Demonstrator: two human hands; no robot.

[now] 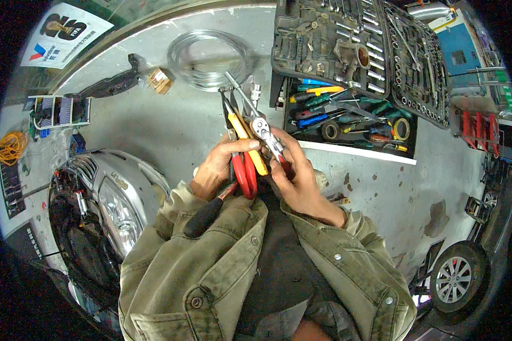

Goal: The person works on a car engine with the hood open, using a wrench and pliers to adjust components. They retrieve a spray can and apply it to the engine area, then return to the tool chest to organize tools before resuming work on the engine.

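Observation:
My left hand (pixel 213 165) is closed around a bunch of hand tools. In it are pliers with red handles (pixel 244 177), a tool with a yellow handle (pixel 256 158), and one with a thick black handle (pixel 199 219) that sticks out below toward my sleeve. My right hand (pixel 298 179) grips a ratchet wrench (pixel 261 129) by its handle, the round head up against the bunch. A long metal bar (pixel 240 90) and a chrome socket piece (pixel 255 95) rise beyond the ratchet head; what holds them is hard to make out.
An open socket-set case (pixel 375 45) lies across a drawer (pixel 358 152) full of screwdrivers, pliers and tape rolls, ahead right. Coiled wire (pixel 179 62) and a small box (pixel 160 81) lie ahead. A silver car front (pixel 116 193) stands left; a car wheel (pixel 454 278) is at right.

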